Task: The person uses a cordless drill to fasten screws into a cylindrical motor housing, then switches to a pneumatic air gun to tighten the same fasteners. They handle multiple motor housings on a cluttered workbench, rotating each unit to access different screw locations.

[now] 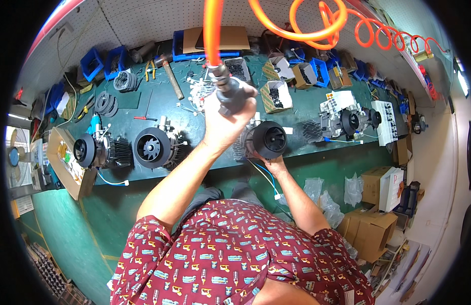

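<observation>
A grey pneumatic tool (228,90) on an orange coiled hose (296,30) is gripped by the left hand (229,114), raised above the green tabletop (194,122). Just right and below, the black round-faced motor unit (268,140) is grasped by the right hand (275,163).

Assembly workshop: green workbench (159,109); blue parts bins (91,63); pegboard wall (144,20); coiled orange air hose (316,28); hammer (170,76); finned blower motors (154,147); cardboard boxes (370,229) on floor.

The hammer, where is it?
In the head view, the hammer lies at the bench's back left, between the pliers and the white wire bundle.
</observation>
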`<action>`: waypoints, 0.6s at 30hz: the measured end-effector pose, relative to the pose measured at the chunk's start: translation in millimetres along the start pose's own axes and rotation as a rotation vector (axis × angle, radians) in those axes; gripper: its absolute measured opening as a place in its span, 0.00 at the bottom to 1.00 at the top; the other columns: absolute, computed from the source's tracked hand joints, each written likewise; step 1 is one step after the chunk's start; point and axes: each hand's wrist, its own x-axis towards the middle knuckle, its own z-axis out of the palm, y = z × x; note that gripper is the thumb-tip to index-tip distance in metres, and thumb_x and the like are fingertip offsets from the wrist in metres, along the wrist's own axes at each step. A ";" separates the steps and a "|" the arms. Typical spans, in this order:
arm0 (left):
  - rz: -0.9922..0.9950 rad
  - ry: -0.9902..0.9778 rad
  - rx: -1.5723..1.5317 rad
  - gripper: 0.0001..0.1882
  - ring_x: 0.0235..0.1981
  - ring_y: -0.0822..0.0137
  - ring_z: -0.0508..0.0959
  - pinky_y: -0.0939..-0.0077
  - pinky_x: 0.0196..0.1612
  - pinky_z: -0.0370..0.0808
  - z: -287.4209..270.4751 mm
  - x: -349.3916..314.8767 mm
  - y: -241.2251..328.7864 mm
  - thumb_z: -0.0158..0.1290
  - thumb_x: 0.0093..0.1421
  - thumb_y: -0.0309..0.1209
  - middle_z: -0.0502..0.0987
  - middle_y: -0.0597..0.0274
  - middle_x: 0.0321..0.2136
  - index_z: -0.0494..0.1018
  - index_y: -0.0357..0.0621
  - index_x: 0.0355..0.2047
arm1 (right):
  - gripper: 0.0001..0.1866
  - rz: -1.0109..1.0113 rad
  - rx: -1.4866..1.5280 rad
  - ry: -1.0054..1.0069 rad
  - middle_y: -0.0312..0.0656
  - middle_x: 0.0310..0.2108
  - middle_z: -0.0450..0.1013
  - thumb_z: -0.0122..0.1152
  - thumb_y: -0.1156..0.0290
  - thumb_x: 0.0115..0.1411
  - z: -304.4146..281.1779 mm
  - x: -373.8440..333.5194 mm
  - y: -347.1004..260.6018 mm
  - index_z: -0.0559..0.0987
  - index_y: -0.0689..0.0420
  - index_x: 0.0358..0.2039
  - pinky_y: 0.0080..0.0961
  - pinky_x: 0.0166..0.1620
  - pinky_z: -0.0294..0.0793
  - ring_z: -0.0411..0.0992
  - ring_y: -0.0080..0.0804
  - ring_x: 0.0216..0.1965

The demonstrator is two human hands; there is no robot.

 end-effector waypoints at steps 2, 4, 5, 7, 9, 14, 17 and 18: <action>-0.041 -0.109 0.078 0.11 0.39 0.71 0.80 0.72 0.47 0.78 8.3 5.6 10.1 0.60 0.55 0.20 0.82 0.63 0.38 0.79 0.40 0.40 | 0.43 -0.047 -0.159 -0.013 0.38 0.63 0.69 0.79 0.58 0.55 -7.7 -0.8 7.9 0.67 0.54 0.66 0.33 0.65 0.69 0.69 0.33 0.62; -0.082 -0.295 0.145 0.12 0.38 0.72 0.80 0.72 0.46 0.78 18.2 14.3 19.1 0.60 0.55 0.23 0.82 0.63 0.36 0.79 0.40 0.40 | 0.43 -0.205 -0.646 -0.060 0.37 0.62 0.69 0.78 0.54 0.56 -21.3 2.2 22.9 0.67 0.54 0.66 0.34 0.63 0.73 0.70 0.33 0.60; -0.132 -0.364 0.101 0.12 0.37 0.73 0.79 0.72 0.45 0.77 23.1 17.3 19.2 0.59 0.54 0.25 0.81 0.63 0.35 0.80 0.39 0.41 | 0.43 -0.135 -0.439 -0.061 0.37 0.62 0.69 0.76 0.52 0.56 -21.8 1.1 26.5 0.67 0.54 0.66 0.36 0.63 0.74 0.71 0.34 0.60; -0.086 -0.361 0.046 0.08 0.32 0.73 0.78 0.72 0.41 0.77 32.8 16.8 13.7 0.60 0.54 0.24 0.79 0.65 0.30 0.77 0.39 0.36 | 0.43 -0.016 -0.070 -0.072 0.38 0.62 0.68 0.73 0.47 0.58 -18.1 0.5 26.5 0.66 0.53 0.67 0.40 0.61 0.77 0.71 0.35 0.60; -0.061 -0.340 0.085 0.07 0.30 0.73 0.76 0.72 0.39 0.77 36.7 14.0 5.9 0.60 0.53 0.24 0.78 0.66 0.28 0.76 0.39 0.33 | 0.44 0.077 0.204 -0.081 0.39 0.62 0.68 0.71 0.43 0.58 -7.3 0.5 9.7 0.66 0.53 0.67 0.43 0.60 0.79 0.72 0.36 0.60; -0.051 -0.379 0.140 0.07 0.30 0.72 0.77 0.72 0.39 0.77 43.6 14.7 6.2 0.61 0.53 0.24 0.79 0.66 0.28 0.75 0.39 0.32 | 0.29 0.063 0.372 -0.025 0.39 0.56 0.74 0.68 0.58 0.65 8.1 0.0 -10.6 0.71 0.58 0.61 0.30 0.56 0.80 0.74 0.29 0.54; -0.092 -0.284 0.224 0.08 0.33 0.72 0.80 0.72 0.41 0.79 45.6 11.1 3.4 0.62 0.55 0.26 0.81 0.64 0.31 0.77 0.40 0.35 | 0.30 0.084 0.335 0.005 0.40 0.55 0.75 0.71 0.60 0.62 11.8 -0.6 -25.4 0.72 0.59 0.60 0.31 0.58 0.78 0.75 0.29 0.53; -0.098 -0.286 0.243 0.08 0.33 0.72 0.80 0.72 0.41 0.79 47.7 11.3 4.9 0.62 0.55 0.26 0.81 0.64 0.31 0.77 0.40 0.35 | 0.30 0.059 0.237 -0.001 0.41 0.55 0.75 0.72 0.63 0.61 6.9 4.8 -19.2 0.73 0.59 0.60 0.32 0.58 0.77 0.75 0.30 0.53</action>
